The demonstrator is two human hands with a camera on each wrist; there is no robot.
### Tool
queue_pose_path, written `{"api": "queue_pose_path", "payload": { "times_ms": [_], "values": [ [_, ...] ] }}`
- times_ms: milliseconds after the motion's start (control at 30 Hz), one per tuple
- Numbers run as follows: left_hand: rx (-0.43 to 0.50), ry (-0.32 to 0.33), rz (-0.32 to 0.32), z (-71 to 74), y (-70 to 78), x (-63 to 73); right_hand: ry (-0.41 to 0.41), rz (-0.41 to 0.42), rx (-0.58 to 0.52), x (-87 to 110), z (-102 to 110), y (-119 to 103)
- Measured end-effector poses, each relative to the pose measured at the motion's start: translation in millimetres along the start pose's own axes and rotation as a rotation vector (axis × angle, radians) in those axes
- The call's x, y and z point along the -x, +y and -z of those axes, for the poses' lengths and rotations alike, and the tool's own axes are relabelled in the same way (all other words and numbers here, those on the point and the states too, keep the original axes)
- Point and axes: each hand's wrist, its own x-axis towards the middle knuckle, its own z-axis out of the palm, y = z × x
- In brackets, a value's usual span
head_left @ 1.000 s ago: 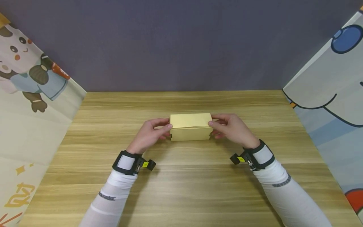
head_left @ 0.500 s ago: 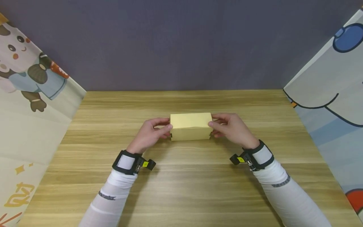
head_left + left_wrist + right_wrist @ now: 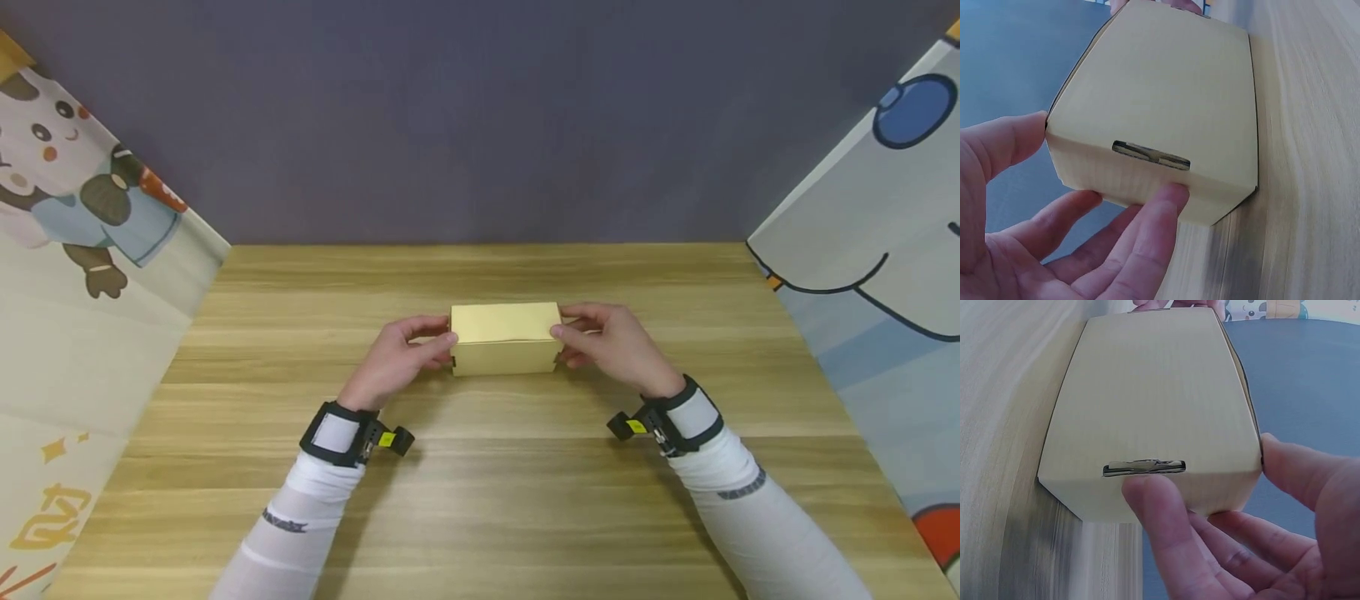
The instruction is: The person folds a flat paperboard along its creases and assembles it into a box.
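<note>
A small pale-yellow cardboard box (image 3: 505,323) sits lengthwise on the wooden table with its lid down. My left hand (image 3: 393,358) grips its left end, thumb at the top edge and fingers against the end face. At the opposite end, my right hand (image 3: 621,348) holds it the same way. In the left wrist view, a fingertip presses just below a slot (image 3: 1150,155) at the box's edge. A matching slot (image 3: 1144,467) shows in the right wrist view, with a right fingertip right at it. The box's inside is hidden.
Wood-grain table (image 3: 495,500) extends around the box on all sides. A dark grey-blue wall panel (image 3: 487,125) rises behind its far edge. Cartoon-printed panels stand at the left (image 3: 90,333) and right (image 3: 862,292).
Both hands keep their hold on the box, which stays in place. Only the head view has shifted slightly.
</note>
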Motion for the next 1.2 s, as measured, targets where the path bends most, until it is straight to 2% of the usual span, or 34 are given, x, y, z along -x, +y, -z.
{"api": "queue_pose_path", "payload": {
  "times_ms": [233, 367, 500, 733, 967, 1200],
  "values": [
    [0.005, 0.041, -0.007, -2.8, 4.5, 2.7, 0.005, 0.029, 0.019, 2.4, 0, -1],
    [0.013, 0.085, -0.036, -2.6, 11.6, 5.5, 0.026, 0.072, 0.038, 3.3, 1, -4],
    [0.006, 0.131, -0.077, -2.1, 20.4, 8.0, 0.076, 0.131, 0.055, 4.3, 1, -11],
    [0.003, 0.186, -0.139, -2.8, 29.1, 10.8, 0.224, 0.212, 0.113, 7.2, -2, -21],
    [-0.058, 0.253, -0.186, -5.5, 30.4, 12.9, 0.299, 0.236, 0.153, 8.8, -3, -23],
    [-0.025, 0.282, -0.212, -9.3, 29.5, 12.1, 0.302, 0.229, 0.093, 8.6, -6, -21]
  ]
}}
